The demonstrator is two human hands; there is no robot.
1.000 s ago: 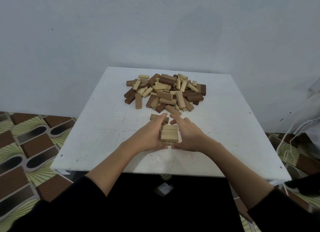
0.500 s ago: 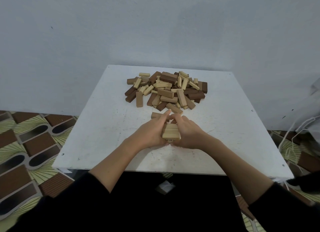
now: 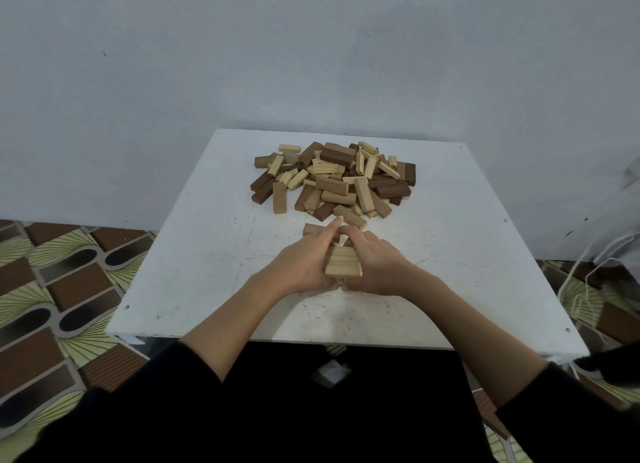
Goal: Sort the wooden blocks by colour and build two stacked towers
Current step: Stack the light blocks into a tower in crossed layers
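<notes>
A short stack of light wooden blocks (image 3: 341, 263) stands on the white table (image 3: 207, 254), in its near middle. My left hand (image 3: 304, 261) presses flat against the stack's left side and my right hand (image 3: 375, 265) against its right side. Their fingertips meet beyond the stack and the thumbs meet at its near side, so the lower layers are hidden. A mixed pile of light and dark brown blocks (image 3: 332, 178) lies at the back of the table. One loose tan block (image 3: 311, 228) lies just beyond my left fingers.
The table stands against a pale wall (image 3: 311, 64). A patterned floor (image 3: 52, 289) shows to the left and right. White cords (image 3: 585, 275) hang by the table's right edge. Bare table surface lies on both sides of my hands.
My hands have closed in on the stack from both sides; the fingertips, apart a second ago, now meet beyond it. The pile has not moved.
</notes>
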